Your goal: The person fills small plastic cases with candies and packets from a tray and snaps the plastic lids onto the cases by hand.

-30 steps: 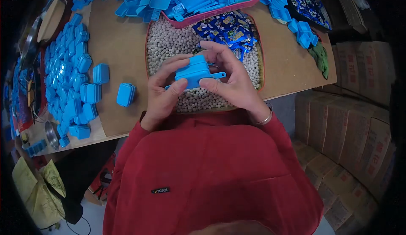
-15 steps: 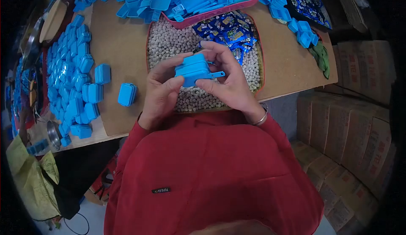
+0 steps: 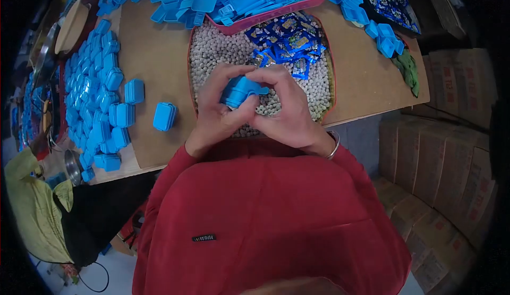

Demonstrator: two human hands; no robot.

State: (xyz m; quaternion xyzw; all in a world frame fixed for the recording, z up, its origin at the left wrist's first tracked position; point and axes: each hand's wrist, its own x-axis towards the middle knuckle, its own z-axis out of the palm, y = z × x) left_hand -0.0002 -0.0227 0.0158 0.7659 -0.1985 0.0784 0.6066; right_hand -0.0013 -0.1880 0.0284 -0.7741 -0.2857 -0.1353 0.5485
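Between both hands, over a tray (image 3: 330, 82), I hold a small blue plastic case (image 3: 237, 91) with a tab sticking out at its right side. My left hand (image 3: 215, 117) wraps round the case's left side, fingers over the far edge and thumb at the near side. Closed on the right part is my right hand (image 3: 284, 109), its fingertips at the top and its thumb by the near face. The fingers hide much of the case. Below lie many small pale round pellets (image 3: 212, 50) and blue printed packets (image 3: 289, 34) in the tray.
Behind the tray stands a pink basket (image 3: 276, 13) heaped with blue case parts. A pile of closed blue cases (image 3: 90, 93) lies at left, with a single case (image 3: 165, 116) nearer me. At right are a green cloth (image 3: 407, 72) and stacked cardboard boxes (image 3: 411, 157).
The case has moved slightly left and turned, and its tab now points less far out. My fingers have closed further round it, the right hand coming nearer the left. The view has shifted a little.
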